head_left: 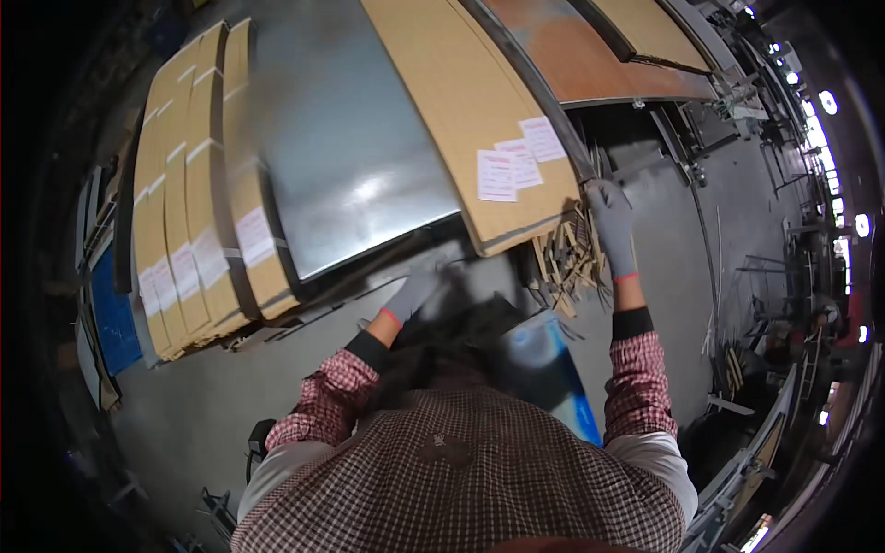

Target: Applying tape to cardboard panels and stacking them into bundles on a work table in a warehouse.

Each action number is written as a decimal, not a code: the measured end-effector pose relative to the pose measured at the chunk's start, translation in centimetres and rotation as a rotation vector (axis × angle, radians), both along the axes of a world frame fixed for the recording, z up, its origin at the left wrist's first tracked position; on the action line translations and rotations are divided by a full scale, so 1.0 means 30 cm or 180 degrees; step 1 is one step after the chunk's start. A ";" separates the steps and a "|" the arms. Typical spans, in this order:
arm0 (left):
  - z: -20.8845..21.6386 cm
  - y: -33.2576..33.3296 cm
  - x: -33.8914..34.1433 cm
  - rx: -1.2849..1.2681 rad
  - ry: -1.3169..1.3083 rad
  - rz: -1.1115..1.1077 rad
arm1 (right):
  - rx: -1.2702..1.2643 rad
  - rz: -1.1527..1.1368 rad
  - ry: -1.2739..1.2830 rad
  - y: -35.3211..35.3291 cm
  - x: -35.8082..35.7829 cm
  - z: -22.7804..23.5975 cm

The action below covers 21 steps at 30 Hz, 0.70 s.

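My right hand (pixel 612 221), in a grey glove with a red cuff, is closed at the near end of a long dark strip (pixel 559 120). That strip runs along the right edge of a tan, board-like flat pack (pixel 461 101). Several white paper labels (pixel 516 166) lie on the pack's near end. My left hand (pixel 415 293), gloved the same way, is near the front edge of a shiny grey metal sheet (pixel 350 157). Motion smears its fingers, so I cannot tell what they touch.
Tan strapped packs (pixel 189 184) stand left of the sheet. Wood scraps (pixel 564 263) stick out below the board's corner. A glossy blue panel (pixel 544 355) is close to my body. An orange-brown sheet (pixel 572 46) lies at the far right, and a blue panel (pixel 112 300) at far left.
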<state>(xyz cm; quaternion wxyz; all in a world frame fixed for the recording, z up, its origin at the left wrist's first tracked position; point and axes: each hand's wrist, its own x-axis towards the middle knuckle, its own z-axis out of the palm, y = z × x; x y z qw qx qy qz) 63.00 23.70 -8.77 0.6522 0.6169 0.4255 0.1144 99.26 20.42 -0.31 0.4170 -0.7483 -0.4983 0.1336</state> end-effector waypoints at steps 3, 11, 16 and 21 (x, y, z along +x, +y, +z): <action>-0.164 0.063 0.129 -0.1392 -0.1479 0.1103 | -0.0418 -0.0092 -0.0241 0.138 0.233 -0.101; -0.031 0.154 0.377 -0.1082 -0.1182 0.1768 | -0.0867 0.0039 -0.0314 0.326 0.318 -0.290; -0.175 0.192 0.369 -0.1242 -0.1509 0.2325 | -0.0662 0.0236 -0.0443 0.235 0.254 -0.251; -0.094 0.142 0.386 -0.1035 -0.0969 0.2401 | 0.0395 0.0158 0.1954 -0.071 -0.042 -0.048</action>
